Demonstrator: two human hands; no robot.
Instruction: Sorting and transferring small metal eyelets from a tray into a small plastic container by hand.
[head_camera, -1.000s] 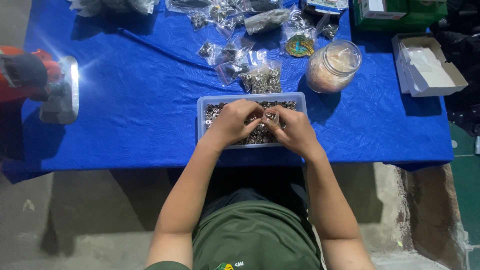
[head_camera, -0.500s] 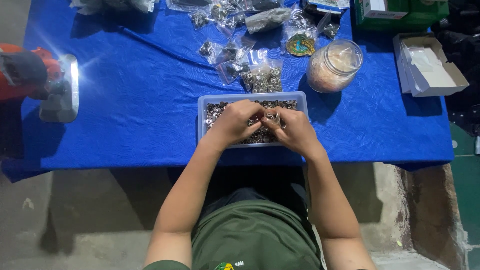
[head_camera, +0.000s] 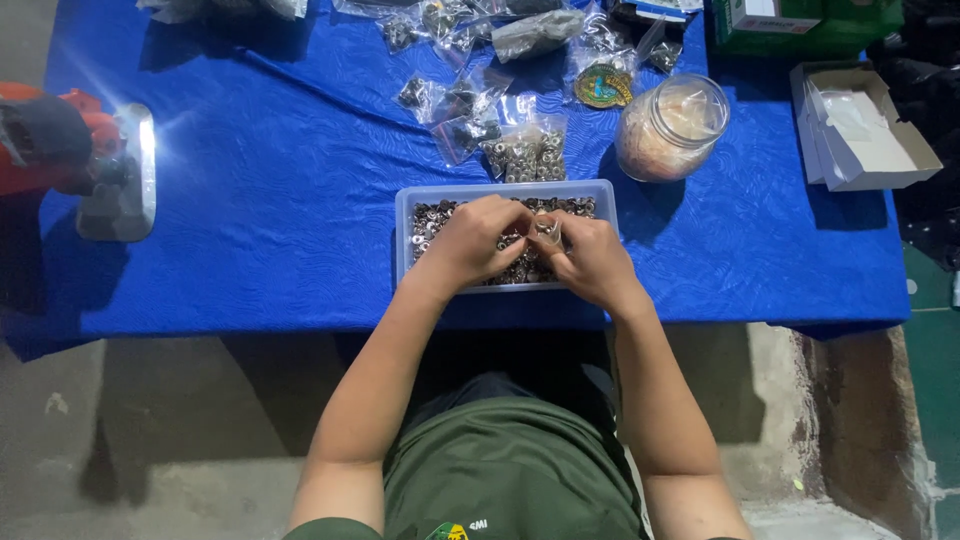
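Fingers (head_camera: 548, 236) of both hands are pinching together around a small clear bag (head_camera: 547, 230) — now lifted slightly higher than a second ago — over the tray of small metal parts (head_camera: 430, 215) on the blue bench (head_camera: 280, 200)

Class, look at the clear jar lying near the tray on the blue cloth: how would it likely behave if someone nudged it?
The jar seems to lie on its side, so it would probably roll on the blue cloth. It looks like glass, so likely breakable and slippery. It appears filled, so perhaps fairly heavy.
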